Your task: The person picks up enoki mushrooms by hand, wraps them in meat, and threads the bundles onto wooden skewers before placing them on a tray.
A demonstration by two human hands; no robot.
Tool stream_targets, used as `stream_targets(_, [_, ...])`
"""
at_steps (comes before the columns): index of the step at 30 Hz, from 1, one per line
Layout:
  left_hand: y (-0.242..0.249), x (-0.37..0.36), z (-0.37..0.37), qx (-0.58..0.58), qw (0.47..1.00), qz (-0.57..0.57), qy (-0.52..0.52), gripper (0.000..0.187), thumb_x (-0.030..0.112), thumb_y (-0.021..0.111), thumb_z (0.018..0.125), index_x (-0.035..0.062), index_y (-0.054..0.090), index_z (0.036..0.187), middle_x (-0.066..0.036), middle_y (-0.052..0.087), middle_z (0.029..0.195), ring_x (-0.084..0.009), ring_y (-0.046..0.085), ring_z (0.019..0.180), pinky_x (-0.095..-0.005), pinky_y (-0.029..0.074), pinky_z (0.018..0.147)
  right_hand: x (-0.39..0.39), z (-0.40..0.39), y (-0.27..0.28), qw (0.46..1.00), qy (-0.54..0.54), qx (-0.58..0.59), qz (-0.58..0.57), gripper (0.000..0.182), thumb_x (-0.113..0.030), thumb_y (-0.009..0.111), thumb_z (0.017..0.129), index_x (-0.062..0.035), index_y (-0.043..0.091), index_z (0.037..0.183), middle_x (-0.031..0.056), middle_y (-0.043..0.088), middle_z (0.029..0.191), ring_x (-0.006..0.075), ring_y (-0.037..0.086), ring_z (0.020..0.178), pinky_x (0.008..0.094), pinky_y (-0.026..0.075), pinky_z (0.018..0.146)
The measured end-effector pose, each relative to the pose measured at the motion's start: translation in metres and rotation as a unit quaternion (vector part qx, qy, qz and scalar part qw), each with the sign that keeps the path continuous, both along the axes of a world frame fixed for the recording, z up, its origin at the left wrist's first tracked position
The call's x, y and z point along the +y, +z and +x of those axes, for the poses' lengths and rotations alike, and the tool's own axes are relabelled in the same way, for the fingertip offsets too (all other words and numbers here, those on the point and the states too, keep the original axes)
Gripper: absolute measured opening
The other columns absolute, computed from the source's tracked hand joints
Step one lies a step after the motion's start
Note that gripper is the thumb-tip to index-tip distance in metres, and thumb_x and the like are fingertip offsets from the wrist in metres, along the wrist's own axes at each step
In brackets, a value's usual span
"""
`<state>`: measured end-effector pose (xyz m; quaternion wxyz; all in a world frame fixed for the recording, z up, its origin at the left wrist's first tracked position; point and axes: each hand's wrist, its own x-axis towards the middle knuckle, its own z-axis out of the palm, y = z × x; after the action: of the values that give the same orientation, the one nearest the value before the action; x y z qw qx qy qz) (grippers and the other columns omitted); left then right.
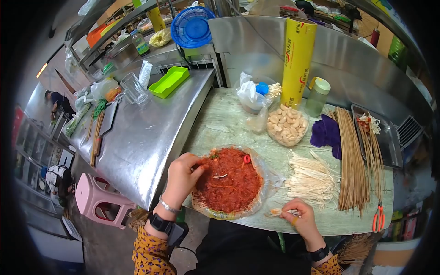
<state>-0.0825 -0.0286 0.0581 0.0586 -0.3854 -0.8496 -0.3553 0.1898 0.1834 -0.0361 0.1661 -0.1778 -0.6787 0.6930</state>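
A bowl of chunky red sauce lined with clear plastic stands at the front of the green table. My left hand is at the sauce's left edge, fingers pinched; anything between them is too small to name. Near the table's front edge, my right hand pinches a small bundle of enoki mushrooms with a reddish tip. A pile of loose enoki lies just beyond that hand. Right of the pile are many long wooden skewers, and orange-handled scissors lie at the right corner.
Behind the bowl stand a tub of garlic cloves, a yellow film roll and a green-lidded bottle. A dark tray holds coated skewers. A steel counter and pink stool are at left. Two people are far left.
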Motion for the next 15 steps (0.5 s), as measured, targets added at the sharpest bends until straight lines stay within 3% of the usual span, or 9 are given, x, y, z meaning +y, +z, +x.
stream_targets(2, [0.003, 0.013, -0.003, 0.045, 0.995, -0.091, -0.023, 0.012, 0.011, 0.069, 0.071, 0.0031, 0.067, 0.080, -0.011, 0.062, 0.078, -0.0301, 0.061, 0.072, -0.0376, 0.048, 0.062, -0.001, -0.001, 0.002, 1.000, 0.001, 0.002, -0.003, 0.012, 0.007, 0.068, 0.073, -0.0015, 0.062, 0.079, 0.0057, 0.059, 0.083, 0.0151, 0.057, 0.080, 0.0260, 0.046, 0.073])
stream_targets(4, [0.003, 0.024, 0.000, 0.035, 0.994, -0.105, -0.025, 0.015, 0.018, 0.070, 0.070, 0.0051, 0.067, 0.078, -0.012, 0.062, 0.075, -0.0307, 0.061, 0.070, -0.0401, 0.048, 0.061, 0.000, -0.001, 0.003, 1.000, -0.001, 0.003, -0.004, 0.012, 0.006, 0.069, 0.073, -0.0018, 0.062, 0.079, 0.0054, 0.059, 0.083, 0.0152, 0.057, 0.081, 0.0261, 0.046, 0.073])
stream_targets(7, [-0.011, 0.036, -0.005, 0.082, 0.978, -0.189, 0.028, 0.020, 0.025, 0.069, 0.067, 0.0063, 0.065, 0.071, -0.015, 0.062, 0.070, -0.0319, 0.062, 0.068, -0.0405, 0.049, 0.061, 0.001, 0.000, 0.003, 0.999, 0.006, 0.005, 0.037, 0.013, 0.005, 0.070, 0.072, -0.0023, 0.062, 0.079, 0.0049, 0.060, 0.083, 0.0155, 0.057, 0.080, 0.0267, 0.045, 0.073])
stream_targets(11, [-0.014, 0.038, -0.010, 0.072, 0.972, -0.221, 0.039, 0.018, 0.024, 0.065, 0.069, 0.0063, 0.066, 0.072, -0.015, 0.063, 0.071, -0.0330, 0.062, 0.070, -0.0413, 0.049, 0.062, 0.003, 0.000, 0.003, 0.999, 0.014, 0.013, 0.048, 0.013, 0.004, 0.070, 0.072, -0.0028, 0.062, 0.080, 0.0047, 0.060, 0.083, 0.0159, 0.057, 0.080, 0.0272, 0.045, 0.074])
stream_targets(14, [-0.012, 0.027, -0.020, 0.028, 0.979, -0.200, 0.023, 0.016, 0.020, 0.065, 0.071, 0.0045, 0.067, 0.075, -0.015, 0.063, 0.069, -0.0278, 0.063, 0.065, -0.0376, 0.049, 0.059, 0.002, 0.001, 0.004, 0.999, 0.014, 0.015, 0.049, 0.013, 0.003, 0.070, 0.072, -0.0028, 0.062, 0.080, 0.0047, 0.060, 0.083, 0.0160, 0.057, 0.080, 0.0272, 0.045, 0.074])
stream_targets(15, [-0.012, 0.020, -0.025, -0.100, 0.982, -0.159, 0.018, 0.016, 0.018, 0.065, 0.072, 0.0032, 0.067, 0.076, -0.014, 0.063, 0.067, -0.0237, 0.063, 0.063, -0.0351, 0.049, 0.058, 0.002, 0.001, 0.004, 0.999, 0.013, 0.011, 0.043, 0.013, 0.003, 0.070, 0.072, -0.0028, 0.062, 0.080, 0.0048, 0.060, 0.083, 0.0160, 0.057, 0.081, 0.0273, 0.045, 0.074])
